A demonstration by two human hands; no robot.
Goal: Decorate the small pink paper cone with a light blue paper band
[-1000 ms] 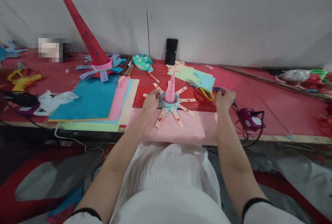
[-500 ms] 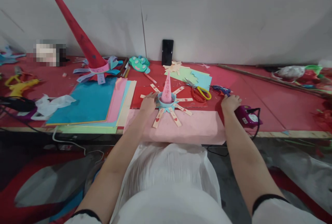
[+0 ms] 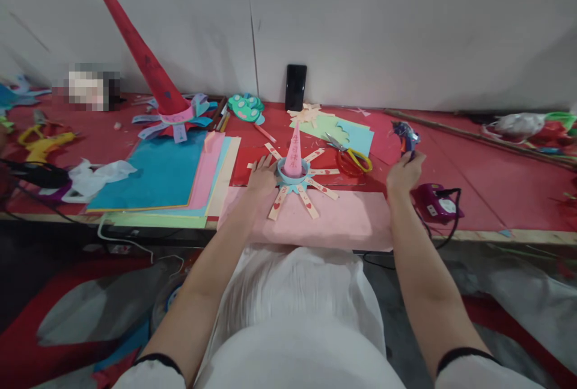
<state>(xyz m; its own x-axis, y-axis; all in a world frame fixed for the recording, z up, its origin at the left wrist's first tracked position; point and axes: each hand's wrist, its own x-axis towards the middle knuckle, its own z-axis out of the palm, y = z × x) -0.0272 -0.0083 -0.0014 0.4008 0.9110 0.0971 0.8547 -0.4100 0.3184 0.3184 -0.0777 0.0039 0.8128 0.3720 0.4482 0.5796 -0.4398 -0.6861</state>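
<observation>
My right hand (image 3: 404, 174) is closed around the handle of a blue hot glue gun (image 3: 406, 136), lifted with its nozzle pointing away from me. My left hand (image 3: 263, 176) lies with fingers stretched out on a red sheet (image 3: 249, 158), at the left side of a paper craft. That craft has an upright pink paper cone (image 3: 294, 156) with red characters, standing inside a light blue ring (image 3: 283, 177). Pale strips (image 3: 308, 202) with letters and red hearts fan out around it. Under its near side is a pink sheet (image 3: 342, 214).
Yellow-handled scissors (image 3: 356, 159) lie between craft and glue gun. A purple box (image 3: 437, 204) with a cable sits right of my right hand. Behind, a black phone (image 3: 296, 88) leans on the wall. Coloured sheets (image 3: 148, 172) and a tall red cone (image 3: 144, 52) are at left.
My right hand has taken hold of the glue gun and raised it from the table, turning it upward. My left hand stays beside the craft, its fingers more visible.
</observation>
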